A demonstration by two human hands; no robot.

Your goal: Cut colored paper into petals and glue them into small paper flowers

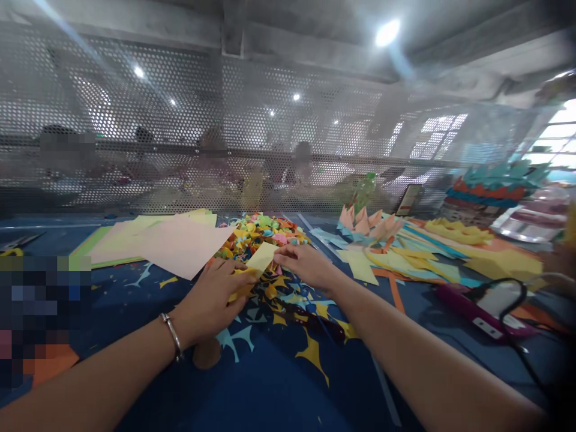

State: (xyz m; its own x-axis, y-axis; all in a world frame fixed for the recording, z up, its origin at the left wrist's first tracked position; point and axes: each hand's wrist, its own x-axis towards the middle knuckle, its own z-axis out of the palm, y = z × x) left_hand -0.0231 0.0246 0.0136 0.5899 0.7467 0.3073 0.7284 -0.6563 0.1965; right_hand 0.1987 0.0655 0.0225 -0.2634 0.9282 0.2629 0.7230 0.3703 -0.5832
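Note:
A small pale yellow paper piece point(262, 257) is held between both hands over the blue table point(252, 390). My left hand point(211, 300), with a metal bangle on its wrist, lies over the paper's lower left part with fingers pressed on it. My right hand point(303, 264) pinches the paper's right edge. Just behind the hands lies a heap of small folded coloured paper pieces point(261, 231). Yellow and teal paper scraps point(292, 312) are scattered under and in front of the hands.
Large pink and yellow sheets point(175, 243) lie at the left. Cut coloured strips and pointed paper shapes point(405, 240) cover the right side. A purple tool with a black cable point(481, 309) lies at the right. A perforated metal screen point(270, 144) stands behind the table, with people beyond it.

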